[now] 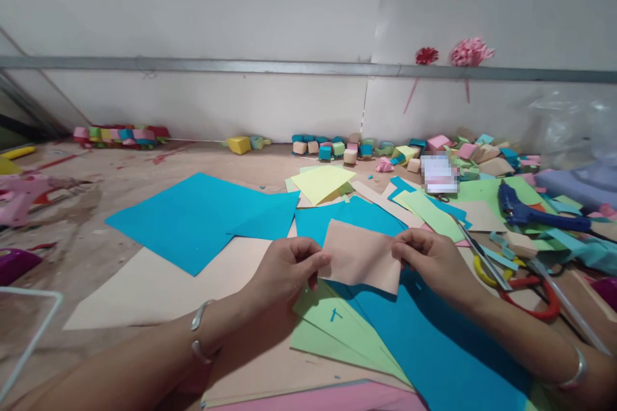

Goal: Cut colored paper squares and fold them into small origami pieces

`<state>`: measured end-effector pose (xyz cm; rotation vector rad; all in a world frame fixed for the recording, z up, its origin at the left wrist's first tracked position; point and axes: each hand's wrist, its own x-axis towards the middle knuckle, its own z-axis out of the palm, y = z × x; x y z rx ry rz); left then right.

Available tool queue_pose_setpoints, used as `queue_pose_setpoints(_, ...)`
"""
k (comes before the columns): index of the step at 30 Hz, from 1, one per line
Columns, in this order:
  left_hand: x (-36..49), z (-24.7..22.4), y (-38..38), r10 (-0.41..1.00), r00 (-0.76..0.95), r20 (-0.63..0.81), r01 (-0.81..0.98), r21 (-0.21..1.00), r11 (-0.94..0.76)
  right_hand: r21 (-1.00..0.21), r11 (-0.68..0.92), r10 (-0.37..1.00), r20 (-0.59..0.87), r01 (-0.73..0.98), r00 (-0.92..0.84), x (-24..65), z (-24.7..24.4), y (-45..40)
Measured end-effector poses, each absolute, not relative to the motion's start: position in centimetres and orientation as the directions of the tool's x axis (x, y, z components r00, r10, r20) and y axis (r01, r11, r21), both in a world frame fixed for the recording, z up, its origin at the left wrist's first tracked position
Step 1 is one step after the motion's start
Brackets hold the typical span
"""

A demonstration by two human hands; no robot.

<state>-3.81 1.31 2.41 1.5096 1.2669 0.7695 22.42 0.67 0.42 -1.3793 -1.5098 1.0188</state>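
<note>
A big blue sheet [193,225] lies left of the left fingers and farther away than they are. Next comes the left hand [292,266], whose thumb and fingers pinch the left edge of a small paper piece [361,253]. The piece is right between the two hands, to the right of the left fingers and to the left of the right ones. Its long way runs across from hand to hand, dipping a bit on the right. Neither hand is nearer (both are touching it!). The piece is plain pinky tan, has four sides and bends a little, with a soft shadow on it. Then the right hand [431,260] pinches it near the top right corner. A red handle [556,300] lies right of those fingers and closer to the person.
</note>
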Motion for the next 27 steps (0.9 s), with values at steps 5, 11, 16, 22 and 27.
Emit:
queue_pose_setpoints(5,-4.0,2.2,1.3,0.959,0.278,-0.06,0.402,0.914,-0.059,-0.938,0.076,0.997,0.077,0.339,-0.013,22.4,0.6,0.4)
queue_pose_setpoints(11,-4.3,2.0,1.4,0.93,0.365,0.038,0.402,0.895,-0.195,-0.912,0.096,0.995,0.081,0.399,-0.055,22.6,0.6,0.2)
queue_pose_setpoints(16,-4.4,2.1,1.2,0.933,0.36,-0.025,0.266,0.961,-0.077,-0.897,0.138,0.983,0.073,0.421,-0.167,22.4,0.4,-0.1)
queue_pose_setpoints(22,-3.9,2.7,1.3,0.981,0.181,-0.072,0.254,0.967,0.024,-0.982,-0.024,0.975,-0.066,0.189,-0.214,21.3,0.5,-0.1)
queue_pose_setpoints(27,-3.6,2.4,1.6,0.981,0.165,-0.105,0.175,0.982,0.076,-0.958,0.013,0.98,-0.045,0.286,-0.195,20.9,0.8,0.0)
